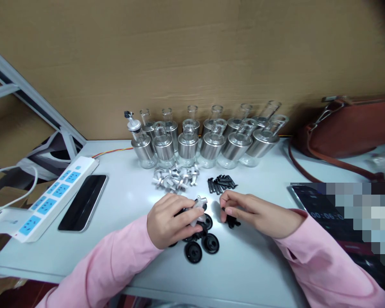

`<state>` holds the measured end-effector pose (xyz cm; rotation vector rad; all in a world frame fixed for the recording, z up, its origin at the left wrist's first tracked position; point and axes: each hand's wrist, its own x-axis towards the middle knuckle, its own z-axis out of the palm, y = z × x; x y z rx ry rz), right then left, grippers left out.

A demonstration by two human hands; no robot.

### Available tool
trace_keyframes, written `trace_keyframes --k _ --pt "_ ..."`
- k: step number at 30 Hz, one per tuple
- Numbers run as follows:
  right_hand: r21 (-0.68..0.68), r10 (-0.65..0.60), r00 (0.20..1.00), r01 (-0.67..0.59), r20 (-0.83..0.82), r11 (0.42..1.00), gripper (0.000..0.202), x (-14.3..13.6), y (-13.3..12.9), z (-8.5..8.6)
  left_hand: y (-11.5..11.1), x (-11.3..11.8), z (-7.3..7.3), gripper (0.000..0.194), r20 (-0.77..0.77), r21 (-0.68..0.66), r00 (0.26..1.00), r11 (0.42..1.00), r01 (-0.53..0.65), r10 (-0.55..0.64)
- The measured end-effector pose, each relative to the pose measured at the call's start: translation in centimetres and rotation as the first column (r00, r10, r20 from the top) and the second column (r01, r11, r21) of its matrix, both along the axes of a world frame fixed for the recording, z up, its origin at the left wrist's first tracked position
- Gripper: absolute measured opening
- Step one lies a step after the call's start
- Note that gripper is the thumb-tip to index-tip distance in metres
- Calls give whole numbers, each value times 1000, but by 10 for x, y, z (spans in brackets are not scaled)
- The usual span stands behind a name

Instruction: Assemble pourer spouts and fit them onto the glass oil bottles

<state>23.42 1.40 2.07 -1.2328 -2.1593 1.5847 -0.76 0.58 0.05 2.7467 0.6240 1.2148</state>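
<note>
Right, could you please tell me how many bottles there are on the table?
12 bottles: six in the front row, the leftmost topped with a spout, and six partly hidden behind them, nearer the cardboard.

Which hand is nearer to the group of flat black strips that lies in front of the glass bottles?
Right. The right hand is just on the near side of the black strips; the left hand is farther off, to their near left.

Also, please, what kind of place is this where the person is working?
It is probably a small assembly bench in a workshop or packing room. Rows of similar glass-and-metal bottles stand at the back, with small silvery parts and round black pieces loose in front.
</note>
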Motion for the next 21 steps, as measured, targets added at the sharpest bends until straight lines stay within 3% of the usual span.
trace_keyframes --k 6,21 --pt "149 -123 987 107 105 983 29 10 2 2 0 0 0 22 6 -10 1000 1000 11 -11" --pt "29 -105 993 104 56 994 29 4 1 6 0 1 0 21 1 -13 1000 1000 13 -13"
